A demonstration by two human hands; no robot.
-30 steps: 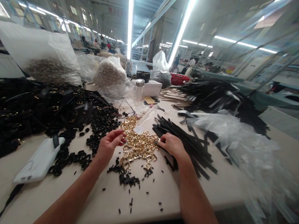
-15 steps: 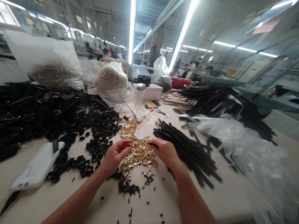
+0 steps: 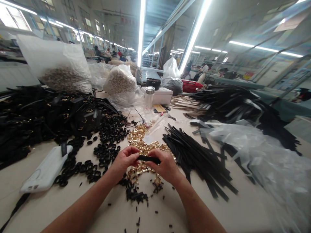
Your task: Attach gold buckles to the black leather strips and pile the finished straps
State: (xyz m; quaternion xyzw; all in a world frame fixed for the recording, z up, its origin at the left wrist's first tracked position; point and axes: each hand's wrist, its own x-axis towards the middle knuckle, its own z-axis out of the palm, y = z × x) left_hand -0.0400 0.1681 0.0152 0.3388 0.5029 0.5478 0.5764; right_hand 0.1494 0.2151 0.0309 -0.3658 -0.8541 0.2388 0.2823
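A short black strap (image 3: 148, 158) is stretched level between my two hands. My left hand (image 3: 126, 160) pinches its left end, and my right hand (image 3: 166, 165) has its fingers closed round the right end. Below and behind it lies a pile of gold metal buckles (image 3: 137, 132), partly covered by my hands. To the right of my right hand is a bundle of long black strips (image 3: 199, 158). Left of my left hand are many small black loops (image 3: 109, 129). Small black scraps (image 3: 136, 195) are scattered in front of the buckles.
A white power bank (image 3: 45, 171) with a black cable lies at left, before a heap of black buckled straps (image 3: 55, 113). Filled plastic bags (image 3: 120, 81), a glass bottle (image 3: 149, 98) and eyeglasses (image 3: 136, 122) stand or lie farther back. Clear plastic sheeting (image 3: 262, 152) spreads at right.
My hands have come closer together, and the black strap now shows held between both. My right hand has moved slightly lower. The whole view has shifted a little.
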